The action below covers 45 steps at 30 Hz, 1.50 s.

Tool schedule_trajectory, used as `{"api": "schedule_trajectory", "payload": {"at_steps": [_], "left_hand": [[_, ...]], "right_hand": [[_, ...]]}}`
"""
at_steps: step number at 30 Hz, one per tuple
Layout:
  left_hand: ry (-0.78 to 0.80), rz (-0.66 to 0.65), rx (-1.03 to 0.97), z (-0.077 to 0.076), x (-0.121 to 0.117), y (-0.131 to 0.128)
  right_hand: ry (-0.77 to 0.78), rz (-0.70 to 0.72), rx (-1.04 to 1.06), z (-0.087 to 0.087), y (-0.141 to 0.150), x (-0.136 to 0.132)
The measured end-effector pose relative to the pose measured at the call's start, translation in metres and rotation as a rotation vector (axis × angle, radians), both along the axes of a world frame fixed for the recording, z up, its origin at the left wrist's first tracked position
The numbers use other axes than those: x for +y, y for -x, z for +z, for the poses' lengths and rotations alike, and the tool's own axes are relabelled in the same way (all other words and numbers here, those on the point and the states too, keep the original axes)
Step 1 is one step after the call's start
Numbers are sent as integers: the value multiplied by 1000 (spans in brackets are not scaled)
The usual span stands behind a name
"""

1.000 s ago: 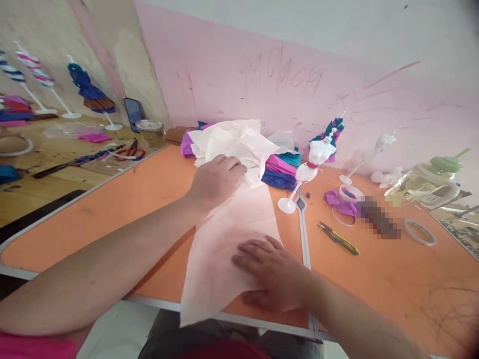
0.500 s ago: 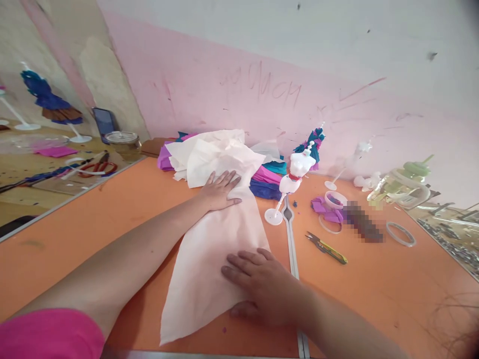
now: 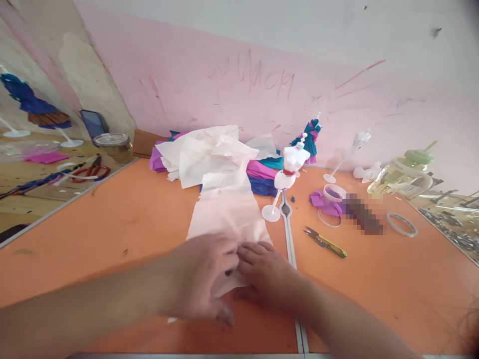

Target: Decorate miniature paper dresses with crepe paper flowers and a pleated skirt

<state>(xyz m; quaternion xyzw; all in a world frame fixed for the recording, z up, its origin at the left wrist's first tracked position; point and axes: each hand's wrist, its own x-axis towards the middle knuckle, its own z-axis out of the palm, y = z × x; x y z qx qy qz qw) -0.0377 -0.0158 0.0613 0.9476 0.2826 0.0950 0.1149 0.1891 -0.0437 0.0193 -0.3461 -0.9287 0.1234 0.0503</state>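
A long sheet of thin white paper (image 3: 224,207) lies on the orange table, its near part under both hands. My left hand (image 3: 204,274) is over its lower part, slightly blurred, thumb apart from the loosely bent fingers, which hold nothing I can see. Beside it, my right hand (image 3: 267,271) rests palm down on the paper's right side, fingers stretched out. The fingertips of the two hands meet or overlap. Farther back, the sheet runs up to a crumpled heap of white paper (image 3: 209,149).
Right of the paper stands a small white mannequin (image 3: 295,159) on a round base. Thread snips (image 3: 325,243), purple scraps (image 3: 327,207) and a clear ring (image 3: 401,224) lie farther right. Folded blue paper (image 3: 264,186) sits behind. A metal seam (image 3: 294,249) crosses the table.
My left hand has come down the paper toward me, from the far part to beside my right hand. The right hand stays nearly in place. The view has shifted slightly.
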Motion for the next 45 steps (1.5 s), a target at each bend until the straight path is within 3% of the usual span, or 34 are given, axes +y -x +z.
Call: {"api": "schedule_trajectory", "payload": {"at_steps": [3,6,11,15,19,23,26,30,34,40,45], "left_hand": [[72,76,92,-27,-18,1],[124,100,127,-41,-10,9],[162,72,136,-34,-5,27],[226,163,224,-24,-11,36],[294,229,241,-24,-15,37],[154,212,129,-29,-20,29],[72,264,118,-34,-21,22],[172,327,140,-45,-18,21],[132,388,103,-52,-17,24],[-6,344,176,-46,-18,21],[47,361,171,-55,-12,26]], "right_hand": [[-39,-24,20,-1,0,4],[9,-49,-19,3,0,8],[171,-170,-88,17,-2,11],[240,-159,-51,27,-4,6],[156,-176,-100,16,-3,4],[98,-167,-94,1,-1,6],[87,-172,-104,0,0,7],[71,-268,-120,1,2,9],[67,-253,-114,-2,5,8],[-32,-255,-102,-9,10,4],[-68,-337,-148,-12,10,4]]}}
